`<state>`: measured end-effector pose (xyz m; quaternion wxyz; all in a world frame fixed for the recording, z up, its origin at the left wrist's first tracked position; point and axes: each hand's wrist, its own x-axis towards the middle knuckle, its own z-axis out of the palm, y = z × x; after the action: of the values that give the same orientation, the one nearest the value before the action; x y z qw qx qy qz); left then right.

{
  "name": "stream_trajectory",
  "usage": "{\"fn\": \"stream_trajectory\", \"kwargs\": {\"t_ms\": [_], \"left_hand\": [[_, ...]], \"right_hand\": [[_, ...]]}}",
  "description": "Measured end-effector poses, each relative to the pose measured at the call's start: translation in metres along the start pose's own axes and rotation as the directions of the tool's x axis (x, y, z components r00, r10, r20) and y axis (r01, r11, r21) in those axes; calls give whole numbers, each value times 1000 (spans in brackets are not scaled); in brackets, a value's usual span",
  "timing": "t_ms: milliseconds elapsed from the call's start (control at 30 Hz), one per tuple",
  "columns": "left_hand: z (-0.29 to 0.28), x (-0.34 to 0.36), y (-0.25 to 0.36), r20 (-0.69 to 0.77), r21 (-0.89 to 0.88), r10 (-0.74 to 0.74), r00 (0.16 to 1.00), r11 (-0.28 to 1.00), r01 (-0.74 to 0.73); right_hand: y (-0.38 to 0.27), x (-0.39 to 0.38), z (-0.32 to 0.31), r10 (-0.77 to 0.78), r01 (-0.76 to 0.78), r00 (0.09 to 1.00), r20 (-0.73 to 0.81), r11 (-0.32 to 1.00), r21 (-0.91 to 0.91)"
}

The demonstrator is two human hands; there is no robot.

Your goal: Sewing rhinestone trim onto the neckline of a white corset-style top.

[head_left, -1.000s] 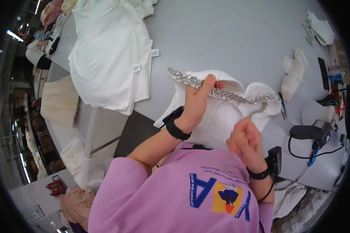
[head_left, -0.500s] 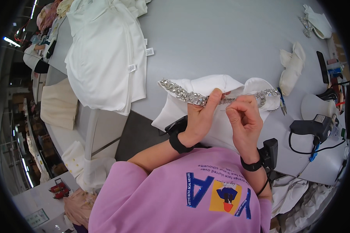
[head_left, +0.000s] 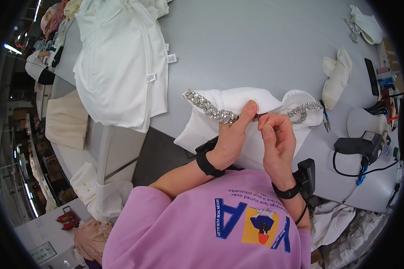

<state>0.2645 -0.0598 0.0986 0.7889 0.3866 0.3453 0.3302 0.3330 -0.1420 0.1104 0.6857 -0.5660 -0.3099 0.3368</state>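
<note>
A white garment (head_left: 242, 97) edged with a band of clear rhinestones (head_left: 209, 107) lies gathered in front of me, partly on the table. My left hand (head_left: 233, 136) grips it near the middle of the band, thumb on top and fingers hidden beneath. Close beside that thumb, my right hand (head_left: 277, 136) is pinched at the band. Whatever is between its fingertips is too small to make out. To the right of my hands, the band continues along the garment's curved edge. Both wrists wear black straps with dark devices.
White garments (head_left: 116, 67) with tags lie at the left of the grey table (head_left: 238, 40). Rolled white fabric (head_left: 336, 78), thread snips (head_left: 326, 117), a black phone-like object (head_left: 371, 77) and a dark corded tool (head_left: 360, 147) lie on the right. More rhinestone-trimmed fabric (head_left: 368, 26) sits farther back.
My right hand has moved slightly left and turned, bringing its pinched fingertips close to my left thumb. My left hand keeps its hold on the garment, which has barely shifted.
</note>
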Motion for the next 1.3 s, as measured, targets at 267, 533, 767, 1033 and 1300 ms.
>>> {"fn": "stream_trajectory", "kwargs": {"t_ms": [267,533,767,1033,1300], "left_hand": [[-2,-6,-4,-12,128,52,999,990,-50],[-1,-4,1,-12,121,34,999,992,-32],[-8,0,4,64,302,40,997,952,-57],[-3,-4,6,189,254,113,975,954,-160],[-3,-9,8,195,306,133,972,933,-189]], "right_hand": [[-5,6,-1,28,-28,1000,-4,999,25],[-6,1,-1,49,-49,999,7,999,-2],[-3,3,-8,96,-99,993,64,994,40],[-21,23,-18,-275,211,958,-82,869,-448],[-10,33,-20,-275,234,961,-15,845,-481]]}}
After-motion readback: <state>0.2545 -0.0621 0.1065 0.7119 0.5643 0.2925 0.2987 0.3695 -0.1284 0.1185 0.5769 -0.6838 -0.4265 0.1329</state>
